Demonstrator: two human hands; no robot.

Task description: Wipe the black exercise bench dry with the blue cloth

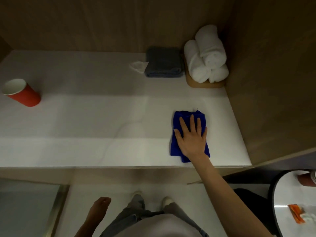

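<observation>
The right hand point(190, 137), fingers spread and flat, is pressing on the blue cloth point(177, 117), which is lying right of centre on the white desk point(102, 125), near its front edge. The folded cloth's long axis is running bottom to top in the frame, with its far end pointing toward the rolled white towels point(205, 55) at upper right. The left hand point(100, 205) is hanging loosely curled at lower left, holding nothing.

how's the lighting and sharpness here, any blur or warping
Head view: dim, the white counter shadowed at the back, brighter in front; wide-angle lens bows the edges; left hand blurred low down; right hand flat on the blue cloth fairly sharp.
</observation>
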